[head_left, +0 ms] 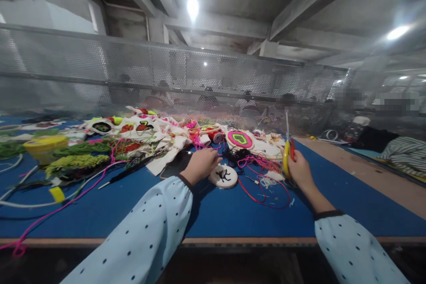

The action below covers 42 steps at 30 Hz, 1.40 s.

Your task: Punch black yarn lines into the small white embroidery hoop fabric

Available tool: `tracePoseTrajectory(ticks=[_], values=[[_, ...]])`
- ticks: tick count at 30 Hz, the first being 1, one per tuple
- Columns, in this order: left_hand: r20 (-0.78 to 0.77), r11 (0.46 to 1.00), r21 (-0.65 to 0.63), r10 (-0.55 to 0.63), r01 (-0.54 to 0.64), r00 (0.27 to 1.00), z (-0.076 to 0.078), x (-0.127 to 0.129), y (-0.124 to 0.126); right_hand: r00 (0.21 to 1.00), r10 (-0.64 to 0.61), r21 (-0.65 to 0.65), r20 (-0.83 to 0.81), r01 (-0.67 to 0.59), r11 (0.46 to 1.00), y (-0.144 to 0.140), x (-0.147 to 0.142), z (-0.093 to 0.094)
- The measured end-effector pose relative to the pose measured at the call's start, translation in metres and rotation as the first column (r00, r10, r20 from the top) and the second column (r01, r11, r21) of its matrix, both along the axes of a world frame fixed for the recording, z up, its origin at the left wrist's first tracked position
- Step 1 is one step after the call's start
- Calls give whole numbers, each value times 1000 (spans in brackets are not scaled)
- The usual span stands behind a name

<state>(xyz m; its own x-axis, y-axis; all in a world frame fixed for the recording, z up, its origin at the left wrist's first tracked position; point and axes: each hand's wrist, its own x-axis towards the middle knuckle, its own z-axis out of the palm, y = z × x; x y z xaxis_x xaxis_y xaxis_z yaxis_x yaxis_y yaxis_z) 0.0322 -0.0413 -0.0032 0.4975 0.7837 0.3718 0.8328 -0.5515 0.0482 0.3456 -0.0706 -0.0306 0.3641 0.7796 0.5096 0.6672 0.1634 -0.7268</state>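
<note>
Two dotted sleeves [146, 235] are stretched over a blue table [216, 217] under grey beams, where the left hand [201, 165] is laid curled beside a small round hoop [223, 175] and scissors [288, 151] are gripped upright by the right hand [299, 169], with a mesh wall [166, 75] behind.

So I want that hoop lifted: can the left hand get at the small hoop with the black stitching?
Probably yes. The left hand rests on the table right beside the small hoop, which lies flat with nothing on top. The right hand holds scissors off to the side.
</note>
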Motion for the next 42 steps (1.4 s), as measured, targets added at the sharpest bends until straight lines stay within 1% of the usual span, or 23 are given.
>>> tracePoseTrajectory(ticks=[1,2,3,5,7,8,11,13,15,18,20,22,24,26,27,29,31,33,34,35,37,40,42], values=[[18,996,20,-82,81,996,1,4,-1,997,-60,42,43,58,997,-3,-5,3],[43,987,28,-158,157,987,1,8,-2,993,-93,83,76,87,993,-5,-11,6],[77,974,25,-225,223,971,1,12,-3,993,-84,121,87,73,990,-6,-20,9],[167,946,-7,-318,323,933,0,18,-6,980,-47,166,191,15,986,-8,-42,16],[268,926,-47,-350,375,898,-2,18,-6,940,-5,146,341,-48,988,-7,-68,24],[317,920,-59,-351,388,881,-3,17,-6,901,18,125,433,-80,989,-5,-81,28],[439,907,-49,-356,417,825,-3,9,-3,741,74,90,667,-179,980,2,-114,37],[448,894,-56,-375,444,812,-3,3,-2,652,122,64,749,-254,965,8,-128,39],[394,894,-92,-371,438,841,-5,-1,-2,609,162,52,777,-319,946,14,-134,35],[325,910,-147,-327,389,888,-12,-2,-1,615,233,34,754,-390,920,19,-134,23],[354,905,-179,-306,385,884,-18,0,-1,653,277,13,705,-402,915,20,-132,15],[449,884,-200,-300,422,842,-21,5,-1,724,298,2,622,-382,924,19,-132,9],[566,851,-199,-304,485,766,-20,10,-4,804,327,3,496,-378,926,18,-134,5],[663,819,-185,-303,543,684,-15,13,-8,858,390,30,335,-423,906,17,-139,2],[699,809,-182,-293,558,653,-13,15,-10,866,432,59,253,-460,886,17,-141,1],[748,806,-189,-252,561,614,-12,17,-12,848,517,130,116,-529,839,19,-145,0],[787,804,-204,-206,559,582,-14,19,-11,801,598,164,41,-595,787,20,-147,-1],[820,769,-214,-193,602,539,-20,21,-8,751,660,127,28,-657,743,20,-147,-3],[832,749,-214,-197,627,519,-23,22,-7,737,675,97,36,-675,731,19,-146,-3],[843,736,-212,-196,643,502,-25,23,-6,730,682,74,48,-683,726,19,-145,-3],[861,733,-222,-162,643,481,-26,23,-5,738,672,65,70,-675,735,17,-141,-1],[889,736,-300,-16,607,458,-21,19,-2,749,649,73,135,-661,747,15,-133,4],[891,753,-325,40,572,453,-15,14,0,742,635,9,215,-651,759,13,-126,8]])
